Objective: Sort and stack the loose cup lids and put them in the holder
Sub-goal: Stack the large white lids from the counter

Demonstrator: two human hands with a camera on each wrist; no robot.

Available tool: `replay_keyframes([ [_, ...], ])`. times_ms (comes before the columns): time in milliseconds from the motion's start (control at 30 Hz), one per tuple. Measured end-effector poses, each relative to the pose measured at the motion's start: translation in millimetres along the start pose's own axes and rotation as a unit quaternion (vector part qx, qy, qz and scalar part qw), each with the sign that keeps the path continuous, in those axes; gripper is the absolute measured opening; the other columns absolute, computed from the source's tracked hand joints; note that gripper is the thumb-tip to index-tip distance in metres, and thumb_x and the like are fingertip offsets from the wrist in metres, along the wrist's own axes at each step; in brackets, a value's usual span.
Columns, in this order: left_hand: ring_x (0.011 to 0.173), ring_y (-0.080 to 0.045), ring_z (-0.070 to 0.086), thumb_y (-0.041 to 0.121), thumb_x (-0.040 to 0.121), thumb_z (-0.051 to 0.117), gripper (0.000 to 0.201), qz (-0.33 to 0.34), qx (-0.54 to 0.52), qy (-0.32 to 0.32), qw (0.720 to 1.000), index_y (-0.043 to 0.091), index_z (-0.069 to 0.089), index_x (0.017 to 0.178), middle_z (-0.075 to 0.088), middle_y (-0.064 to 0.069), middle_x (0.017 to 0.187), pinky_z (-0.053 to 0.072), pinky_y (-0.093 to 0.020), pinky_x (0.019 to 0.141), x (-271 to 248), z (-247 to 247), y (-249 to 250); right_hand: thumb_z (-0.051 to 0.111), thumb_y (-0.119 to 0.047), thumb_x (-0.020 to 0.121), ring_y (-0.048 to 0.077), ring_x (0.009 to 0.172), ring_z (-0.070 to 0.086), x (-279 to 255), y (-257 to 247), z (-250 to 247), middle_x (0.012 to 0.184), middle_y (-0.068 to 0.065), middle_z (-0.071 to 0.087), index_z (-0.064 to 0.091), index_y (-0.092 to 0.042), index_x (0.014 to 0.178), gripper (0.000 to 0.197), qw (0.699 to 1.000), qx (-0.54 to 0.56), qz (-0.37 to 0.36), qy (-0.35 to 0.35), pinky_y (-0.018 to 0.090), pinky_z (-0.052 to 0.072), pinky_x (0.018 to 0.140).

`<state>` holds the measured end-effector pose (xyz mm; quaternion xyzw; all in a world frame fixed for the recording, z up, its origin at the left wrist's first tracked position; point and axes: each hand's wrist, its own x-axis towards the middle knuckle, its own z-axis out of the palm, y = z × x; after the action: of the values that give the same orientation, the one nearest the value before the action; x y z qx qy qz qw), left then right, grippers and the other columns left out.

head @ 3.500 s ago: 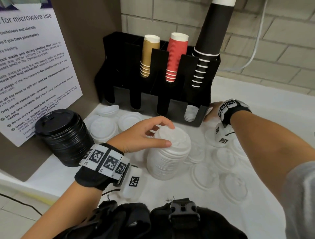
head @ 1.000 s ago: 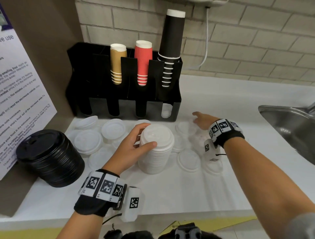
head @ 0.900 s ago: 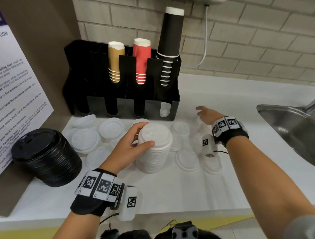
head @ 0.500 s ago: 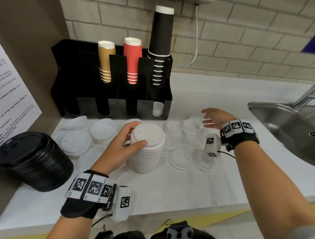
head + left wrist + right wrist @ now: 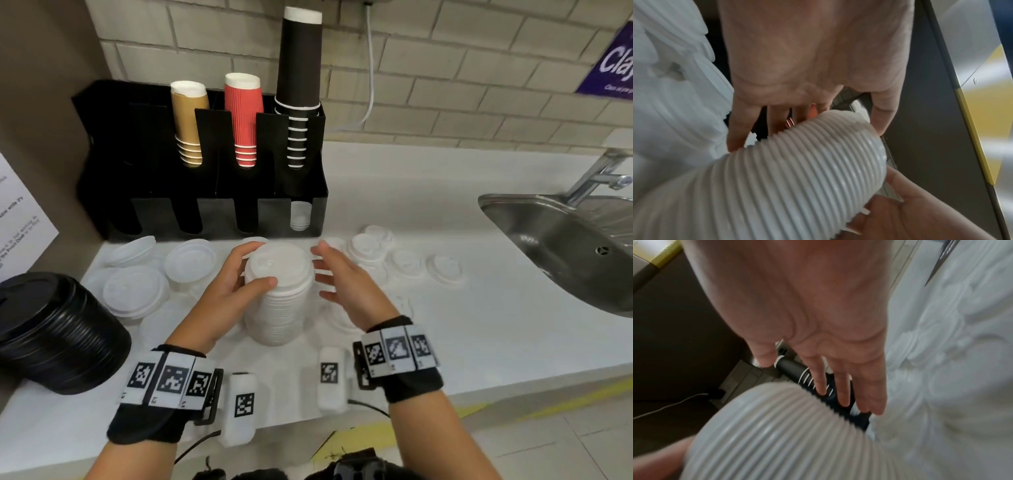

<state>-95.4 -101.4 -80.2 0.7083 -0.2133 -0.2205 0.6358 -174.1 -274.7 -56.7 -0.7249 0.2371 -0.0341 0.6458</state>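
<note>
On the white counter (image 5: 428, 342), just in front of the black holder (image 5: 205, 192), a tall ribbed stack of white lids (image 5: 279, 294) stands upright, tops facing up. Left hand (image 5: 226, 291) curls round its upper rim; right hand (image 5: 346, 287), fingers spread, sits just beside it, holding nothing.
</note>
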Motion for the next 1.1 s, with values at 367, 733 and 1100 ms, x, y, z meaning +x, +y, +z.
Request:
replay_keyframes([
  [367, 0.103, -0.007, 0.051, 0.052, 0.094, 0.045, 0.041, -0.199, -0.088, 0.034, 0.976, 0.037, 0.045, 0.133, 0.055, 0.021, 0.110, 0.039, -0.039, 0.084, -7, 15, 5, 0.040, -0.073, 0.082, 0.021, 0.127, 0.044, -12, 13, 33, 0.140, -0.006, 0.046, 0.038, -0.032, 0.140, 0.071, 0.991, 0.036, 0.120, -0.045, 0.048, 0.039, 0.103],
  [733, 0.063, -0.002, 0.069, 0.053, 0.092, 0.047, 0.040, -0.209, -0.139, 0.012, 0.968, 0.025, 0.054, 0.119, 0.074, 0.012, 0.073, 0.051, -0.017, 0.048, -7, 13, 8, 0.055, -0.063, 0.078, 0.024, 0.119, 0.048, -7, 6, 42, 0.127, -0.002, 0.052, 0.047, -0.029, 0.129, 0.062, 0.980, 0.105, 0.166, -0.035, 0.040, 0.040, 0.089],
  [1100, 0.117, -0.009, 0.051, 0.057, 0.035, 0.088, 0.118, -0.031, 0.026, 0.044, 0.998, 0.026, 0.041, 0.139, 0.039, 0.007, 0.140, 0.052, -0.033, 0.088, -10, -17, 18, 0.064, -0.064, 0.062, 0.021, 0.104, 0.058, 13, -39, 33, 0.107, -0.001, 0.064, 0.062, -0.033, 0.109, 0.056, 0.982, 0.119, 0.114, -0.090, 0.035, 0.045, 0.074],
])
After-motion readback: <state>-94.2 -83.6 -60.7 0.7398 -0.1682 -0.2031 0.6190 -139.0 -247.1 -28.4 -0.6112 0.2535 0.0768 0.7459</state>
